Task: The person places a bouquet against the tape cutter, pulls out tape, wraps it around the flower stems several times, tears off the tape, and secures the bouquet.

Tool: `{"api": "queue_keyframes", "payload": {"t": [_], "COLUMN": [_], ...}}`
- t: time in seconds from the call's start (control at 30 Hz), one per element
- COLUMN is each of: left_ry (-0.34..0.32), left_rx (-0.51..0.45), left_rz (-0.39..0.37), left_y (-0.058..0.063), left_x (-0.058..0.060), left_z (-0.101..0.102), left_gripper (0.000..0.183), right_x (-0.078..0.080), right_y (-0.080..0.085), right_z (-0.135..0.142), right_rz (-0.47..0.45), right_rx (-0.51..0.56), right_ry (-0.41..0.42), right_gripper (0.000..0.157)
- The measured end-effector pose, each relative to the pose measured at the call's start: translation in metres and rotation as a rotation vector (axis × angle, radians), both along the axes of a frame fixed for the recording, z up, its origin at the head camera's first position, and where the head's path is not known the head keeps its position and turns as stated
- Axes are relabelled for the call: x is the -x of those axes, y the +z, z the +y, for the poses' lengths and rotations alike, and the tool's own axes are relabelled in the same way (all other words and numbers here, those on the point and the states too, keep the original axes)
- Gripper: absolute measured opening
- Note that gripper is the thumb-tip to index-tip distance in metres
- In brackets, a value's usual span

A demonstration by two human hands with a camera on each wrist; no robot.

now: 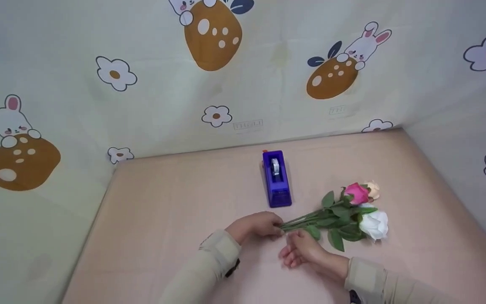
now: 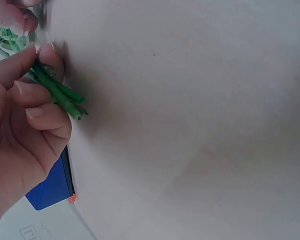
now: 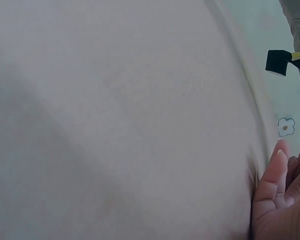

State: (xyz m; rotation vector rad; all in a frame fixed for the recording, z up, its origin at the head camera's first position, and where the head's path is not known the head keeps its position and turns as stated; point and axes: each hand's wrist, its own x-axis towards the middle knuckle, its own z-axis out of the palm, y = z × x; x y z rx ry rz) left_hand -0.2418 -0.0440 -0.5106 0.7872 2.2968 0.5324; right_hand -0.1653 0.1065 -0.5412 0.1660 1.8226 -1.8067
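A bunch of artificial roses lies slanting on the table, with a pink rose [image 1: 357, 194], a white rose [image 1: 374, 224] and a peach rose [image 1: 373, 190] at its right end. My left hand [image 1: 260, 223] grips the green stems [image 2: 60, 95] near their cut ends, which stick out past the fingers. Close beside it, my right hand [image 1: 304, 249] has its thumb and fingertip together at the stems, pinching a small clear strip [image 2: 23, 40] that looks like tape. In the right wrist view only part of the right hand [image 3: 285, 200] shows, and the stems are out of sight.
A blue-purple tape dispenser [image 1: 277, 179] with a roll in it stands behind the hands. The table [image 1: 163, 202] has a pale pink cover. Patterned cloth [image 1: 163, 105] with rabbits and flowers hangs along its back and sides.
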Motion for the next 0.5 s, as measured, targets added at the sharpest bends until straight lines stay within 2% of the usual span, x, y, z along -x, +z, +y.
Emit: {"api": "queue_keyframes", "payload": {"t": [0.17,0.27,0.4,0.47,0.5], "left_ry": [0.031,0.038,0.012,-0.002,-0.006], "left_rx": [-0.019,-0.04,-0.03,-0.024,-0.025], "left_rz": [-0.034,0.006,0.09,0.112,0.116], "left_y": [0.0008,-0.0026,-0.0058,-0.0062,-0.0062], "left_x": [-0.002,-0.0037,-0.0047,-0.0048,-0.0048], "left_z": [0.0005,0.0018,0.0032,0.0036,0.0037], "left_gripper": [0.016,0.023,0.029,0.03,0.03], "right_x": [0.0,-0.0006,-0.0002,-0.0008,-0.0012], "right_y": [-0.0001,-0.0003,0.0006,0.0035,0.0063], "right_z": [-0.0004,-0.0006,-0.0003,0.0012,0.0029], "right_rz": [0.01,0.015,0.008,-0.02,-0.049], "right_rx": [0.007,0.017,0.015,-0.003,-0.016], "right_ry": [0.006,0.003,0.016,0.055,0.1], "right_gripper": [0.031,0.032,0.031,0.027,0.026]}}
